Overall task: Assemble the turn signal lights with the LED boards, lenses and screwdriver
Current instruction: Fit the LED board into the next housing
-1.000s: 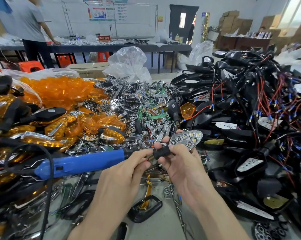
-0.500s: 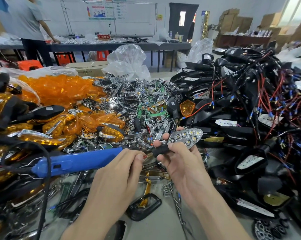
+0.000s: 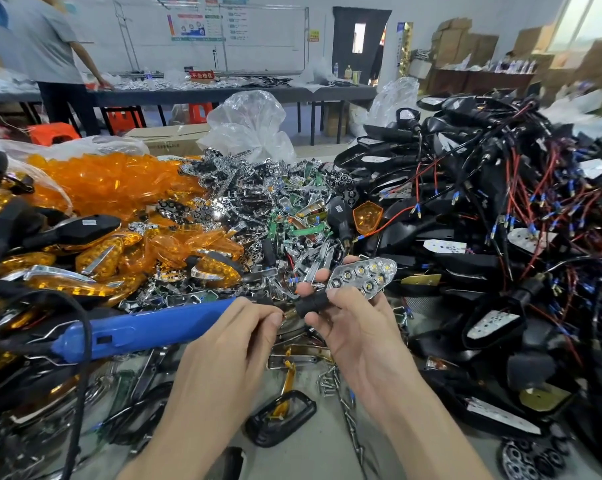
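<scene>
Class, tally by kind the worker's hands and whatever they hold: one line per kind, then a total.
Hands: 2, left hand and right hand
Blue electric screwdriver: 1, held at its front end by the left hand
Turn signal light: 1, gripped by the right hand
Total: 4

The left hand (image 3: pixel 230 344) has drawn slightly back from the black stem (image 3: pixel 315 303) of the turn signal light (image 3: pixel 362 277)
</scene>
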A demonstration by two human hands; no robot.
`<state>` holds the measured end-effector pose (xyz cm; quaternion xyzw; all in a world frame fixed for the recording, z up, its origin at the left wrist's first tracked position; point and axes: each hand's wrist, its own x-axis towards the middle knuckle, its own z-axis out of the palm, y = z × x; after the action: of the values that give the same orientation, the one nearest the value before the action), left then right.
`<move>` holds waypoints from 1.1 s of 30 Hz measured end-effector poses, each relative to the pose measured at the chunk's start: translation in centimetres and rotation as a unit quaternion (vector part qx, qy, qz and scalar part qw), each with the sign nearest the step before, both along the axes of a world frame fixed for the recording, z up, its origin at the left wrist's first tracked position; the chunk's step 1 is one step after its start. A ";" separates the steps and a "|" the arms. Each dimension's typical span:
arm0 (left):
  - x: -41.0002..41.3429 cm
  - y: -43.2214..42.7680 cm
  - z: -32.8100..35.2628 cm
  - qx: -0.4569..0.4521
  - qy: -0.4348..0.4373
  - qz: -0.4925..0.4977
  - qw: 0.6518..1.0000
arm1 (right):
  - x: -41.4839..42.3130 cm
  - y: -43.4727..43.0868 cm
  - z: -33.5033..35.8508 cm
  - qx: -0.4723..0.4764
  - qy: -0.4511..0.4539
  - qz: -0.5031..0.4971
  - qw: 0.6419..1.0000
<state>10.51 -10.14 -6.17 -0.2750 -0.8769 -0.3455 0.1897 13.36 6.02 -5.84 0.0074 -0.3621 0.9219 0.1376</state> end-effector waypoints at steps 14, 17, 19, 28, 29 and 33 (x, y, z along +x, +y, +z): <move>0.3 0.0 0.3 0.011 0.015 -0.012 1.000 | -0.2 -0.2 -0.2 0.015 0.014 -0.001 1.000; 0.3 0.0 0.2 0.013 0.021 -0.017 1.000 | -0.3 0.0 -0.4 0.017 0.016 -0.002 1.000; 0.3 -0.1 0.2 0.008 0.028 -0.015 0.999 | -0.3 0.0 -0.5 0.021 0.013 -0.001 1.000; 0.2 0.0 0.1 0.006 0.036 -0.009 0.999 | -0.3 0.2 -0.6 0.028 0.009 -0.014 0.999; 0.2 0.0 0.1 0.003 0.036 -0.008 0.999 | -0.3 0.2 -0.6 0.032 0.008 -0.017 0.999; 0.4 0.0 0.1 0.001 0.032 -0.006 0.999 | -0.3 -0.2 -0.6 0.038 0.007 -0.012 0.999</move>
<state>10.88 -10.19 -6.04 -0.2905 -0.8685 -0.3388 0.2157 13.09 5.85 -6.46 0.0146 -0.3963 0.9056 0.1505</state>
